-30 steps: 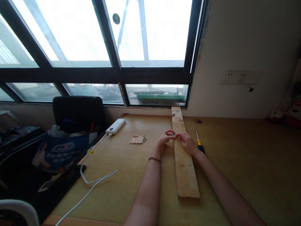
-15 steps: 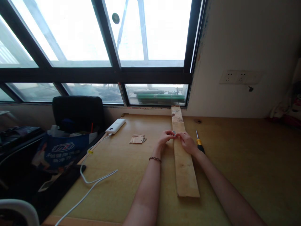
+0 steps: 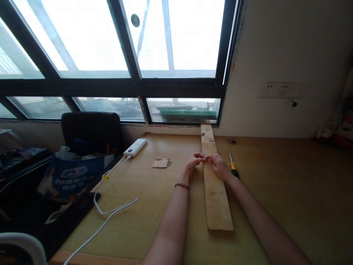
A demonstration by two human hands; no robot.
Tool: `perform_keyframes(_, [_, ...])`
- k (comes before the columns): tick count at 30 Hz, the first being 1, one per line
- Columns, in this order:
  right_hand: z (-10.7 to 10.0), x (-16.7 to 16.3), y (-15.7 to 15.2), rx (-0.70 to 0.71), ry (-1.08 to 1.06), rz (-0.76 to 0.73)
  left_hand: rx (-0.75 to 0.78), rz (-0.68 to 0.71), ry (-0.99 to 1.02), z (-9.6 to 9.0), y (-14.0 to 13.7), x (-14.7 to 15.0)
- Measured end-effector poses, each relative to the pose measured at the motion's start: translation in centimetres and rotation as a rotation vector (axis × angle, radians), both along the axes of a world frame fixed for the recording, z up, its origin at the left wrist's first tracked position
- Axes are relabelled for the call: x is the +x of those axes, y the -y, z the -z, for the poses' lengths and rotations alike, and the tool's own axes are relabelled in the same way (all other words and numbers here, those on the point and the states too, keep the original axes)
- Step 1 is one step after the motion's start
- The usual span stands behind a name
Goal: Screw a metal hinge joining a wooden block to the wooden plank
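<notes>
A long wooden board (image 3: 217,198) lies on the table, its far end near the window sill. Over the board's left edge, the fingers of my left hand (image 3: 194,161) are pinched around a small shiny metal piece (image 3: 204,155), too small to name. My right hand (image 3: 218,166) rests over the board from the right, its closed fingertips meeting the left ones at the same piece. Just right of the right hand, a screwdriver (image 3: 233,167) with a yellow and black handle lies on the table, its shaft pointing away.
Left of the hands is a small pile of flat pieces and screws (image 3: 161,162) on the table (image 3: 154,206). A white power bank (image 3: 135,147) with a white cable (image 3: 116,211) lies near the left edge. Beyond that edge are a black chair (image 3: 91,129) and a blue bag (image 3: 73,180).
Almost nothing differs. Both hands stay at the same spot on the board, with only a very slight shift of the view.
</notes>
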State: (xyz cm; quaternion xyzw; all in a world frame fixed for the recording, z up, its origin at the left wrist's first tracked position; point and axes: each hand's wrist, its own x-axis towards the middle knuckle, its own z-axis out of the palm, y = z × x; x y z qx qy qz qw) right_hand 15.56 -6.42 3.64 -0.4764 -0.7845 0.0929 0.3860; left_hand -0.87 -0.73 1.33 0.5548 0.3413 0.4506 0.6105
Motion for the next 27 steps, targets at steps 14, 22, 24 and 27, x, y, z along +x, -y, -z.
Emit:
perform_keyframes(14, [-0.1,-0.1,0.1,0.004,0.003,-0.009,-0.141,-0.104,0.503,-1.3,-0.4,-1.1])
perform_keyframes(22, [-0.1,-0.2,0.1,0.0,-0.017,-0.005,-0.207,-0.298,0.389,-0.9,-1.5,-1.2])
perform_keyframes(24, [-0.1,-0.2,0.1,-0.003,-0.02,-0.012,-0.219,-0.356,0.212,-0.6,-1.7,-0.9])
perform_keyframes(27, [0.0,-0.2,0.1,-0.01,-0.036,-0.018,-0.217,-0.415,0.044,-0.1,-1.5,-0.3])
